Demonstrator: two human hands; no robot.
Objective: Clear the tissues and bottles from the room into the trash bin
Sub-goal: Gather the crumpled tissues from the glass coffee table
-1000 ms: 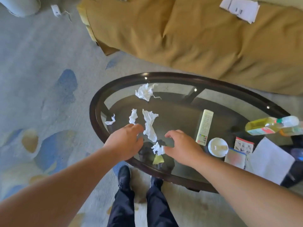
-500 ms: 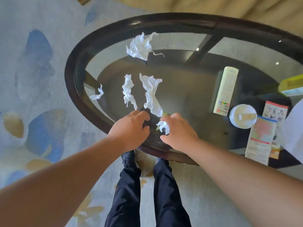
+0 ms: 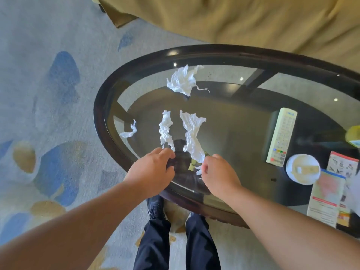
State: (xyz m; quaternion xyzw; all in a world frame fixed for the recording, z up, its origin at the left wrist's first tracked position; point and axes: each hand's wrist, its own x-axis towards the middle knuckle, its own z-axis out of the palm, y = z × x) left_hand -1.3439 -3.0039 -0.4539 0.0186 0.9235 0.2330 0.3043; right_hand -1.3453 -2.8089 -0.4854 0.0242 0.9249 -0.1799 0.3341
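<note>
Tissue scrap [image 3: 198,171] is pinched in the curled fingers of the right hand [image 3: 220,174], low over the glass table [image 3: 99,106] near its front rim. The left hand [image 3: 153,170] has bent fingertips touching the end of a narrow strip [image 3: 165,131], can't tell if they grip it. A wider strip [image 3: 191,136] lies just beside it, a crumpled wad [image 3: 183,80] farther back, and a remote [image 3: 281,136] off to the right.

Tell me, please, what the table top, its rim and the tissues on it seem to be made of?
Table top: clear glass, glossy; the carpet shows through it and light spots glint on it. Rim: probably dark polished wood, though lacquered plastic would look alike; it carries a soft sheen. Tissues: thin white paper, matte, crumpled and torn.
</note>
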